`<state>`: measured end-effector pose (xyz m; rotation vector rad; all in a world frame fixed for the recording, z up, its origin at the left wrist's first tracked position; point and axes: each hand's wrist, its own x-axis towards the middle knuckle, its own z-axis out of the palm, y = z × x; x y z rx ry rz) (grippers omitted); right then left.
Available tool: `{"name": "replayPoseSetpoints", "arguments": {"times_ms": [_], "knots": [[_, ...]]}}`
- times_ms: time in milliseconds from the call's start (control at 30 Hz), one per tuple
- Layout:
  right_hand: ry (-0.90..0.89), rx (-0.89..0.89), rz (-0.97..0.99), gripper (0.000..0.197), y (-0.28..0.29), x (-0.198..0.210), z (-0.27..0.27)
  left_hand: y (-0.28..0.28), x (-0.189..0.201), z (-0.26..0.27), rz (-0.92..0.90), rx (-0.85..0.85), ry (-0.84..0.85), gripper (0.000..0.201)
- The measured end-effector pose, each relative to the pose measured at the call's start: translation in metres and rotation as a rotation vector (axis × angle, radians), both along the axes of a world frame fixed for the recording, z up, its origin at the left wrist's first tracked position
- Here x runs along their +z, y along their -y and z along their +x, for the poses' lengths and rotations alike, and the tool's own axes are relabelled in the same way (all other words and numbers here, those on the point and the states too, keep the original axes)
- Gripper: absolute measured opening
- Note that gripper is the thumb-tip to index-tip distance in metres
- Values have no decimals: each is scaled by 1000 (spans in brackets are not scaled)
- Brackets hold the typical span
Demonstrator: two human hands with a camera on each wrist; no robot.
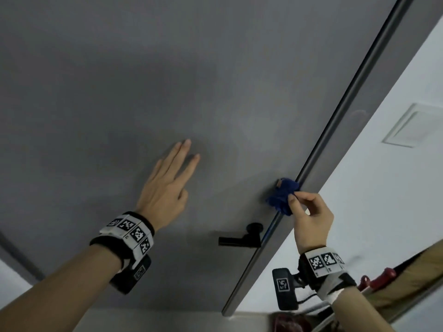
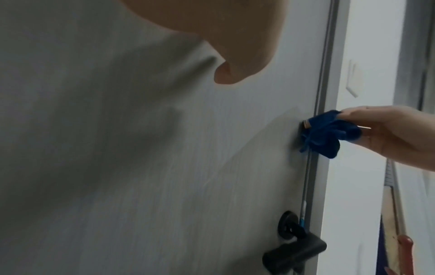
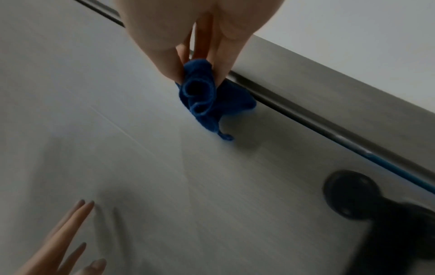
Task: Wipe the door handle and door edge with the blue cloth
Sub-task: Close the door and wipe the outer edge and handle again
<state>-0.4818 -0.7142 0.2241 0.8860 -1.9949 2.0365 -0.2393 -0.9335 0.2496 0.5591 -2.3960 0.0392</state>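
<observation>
A right hand (image 1: 309, 212) pinches a bunched blue cloth (image 1: 282, 196) against the grey door's metal edge (image 1: 335, 116), at one o'clock from the black lever handle (image 1: 242, 237), while the left hand (image 1: 165, 185), fingers straight, braces the panel; long firm strokes along the edge would likely serve best.

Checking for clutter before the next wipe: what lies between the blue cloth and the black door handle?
Only bare grey door separates the bunched blue cloth from the black lever handle in the head view.
</observation>
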Motion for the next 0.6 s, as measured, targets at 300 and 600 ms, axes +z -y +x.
{"name": "replayPoseSetpoints", "arguments": {"times_ms": [300, 600], "knots": [[-259, -174, -79, 6, 44, 32, -19, 11, 50, -44, -275, 116, 168, 104], [-703, 248, 208, 2, 108, -10, 39, 24, 41, -47, -391, 131, 130, 109]]}}
